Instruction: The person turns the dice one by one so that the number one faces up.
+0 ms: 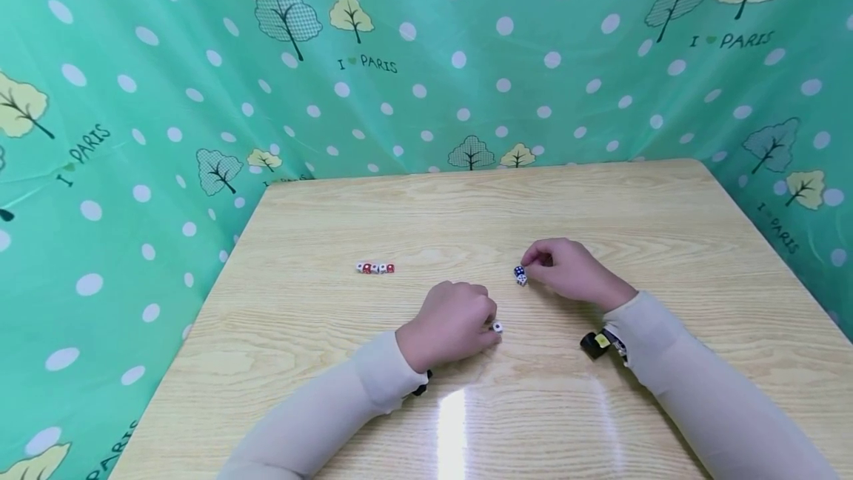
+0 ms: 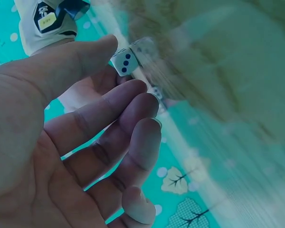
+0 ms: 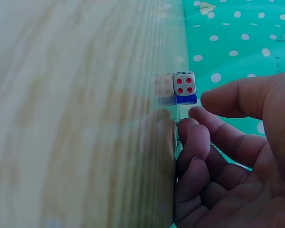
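In the head view my left hand (image 1: 456, 321) is low over the table, with thumb and index finger around a white die (image 2: 126, 61) that touches the tabletop. The thumb meets this die; a small gap seems to show at the index finger. Further right, my right hand (image 1: 566, 269) is beside a blue die (image 1: 520, 271) and a white die (image 1: 522, 281), which sit against each other. In the right wrist view its thumb and index fingertips are just apart from that pair, and the other fingers are loosely curled. Nothing is held there.
A row of several white and red dice (image 1: 375, 268) lies to the left on the wooden table (image 1: 433, 221). A green dotted cloth (image 1: 426, 58) hangs behind and at both sides. A black wrist camera (image 1: 595, 344) sits under the right sleeve.
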Available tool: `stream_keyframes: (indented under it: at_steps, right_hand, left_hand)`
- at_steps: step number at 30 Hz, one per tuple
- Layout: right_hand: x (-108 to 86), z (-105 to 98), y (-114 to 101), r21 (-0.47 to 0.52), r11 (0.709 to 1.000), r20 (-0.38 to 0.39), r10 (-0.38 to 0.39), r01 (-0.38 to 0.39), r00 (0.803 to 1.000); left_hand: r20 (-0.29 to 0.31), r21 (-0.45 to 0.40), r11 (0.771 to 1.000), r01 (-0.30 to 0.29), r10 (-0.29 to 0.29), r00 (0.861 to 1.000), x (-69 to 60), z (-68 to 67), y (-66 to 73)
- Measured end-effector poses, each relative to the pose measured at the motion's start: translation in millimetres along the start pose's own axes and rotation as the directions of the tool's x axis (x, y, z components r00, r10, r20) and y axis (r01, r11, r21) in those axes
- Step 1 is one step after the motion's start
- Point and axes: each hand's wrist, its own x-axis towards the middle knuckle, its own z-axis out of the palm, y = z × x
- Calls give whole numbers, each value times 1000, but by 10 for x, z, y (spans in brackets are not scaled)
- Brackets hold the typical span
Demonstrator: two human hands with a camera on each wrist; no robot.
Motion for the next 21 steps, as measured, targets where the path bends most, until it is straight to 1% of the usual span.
stream_keyframes:
  at_steps: [7, 14, 17, 21]
  right_hand:
    - [-19, -11, -38, 10, 1000, 22, 15, -15, 1000]
    - [-34, 32, -39, 7, 999, 30, 53, -53, 998]
    - [-41, 35, -50, -7, 999, 22, 52, -51, 998]
    - [-39, 25, -70, -13, 999, 18, 51, -50, 999]
  left_hand:
    - [-28, 9, 1000, -11, 12, 1000, 21, -24, 23]
    - [-12, -36, 999, 8, -9, 1000, -25, -58, -9]
    - [-13, -40, 999, 11, -12, 1000, -42, -73, -25]
    - [-14, -36, 999, 16, -16, 1000, -70, -76, -79]
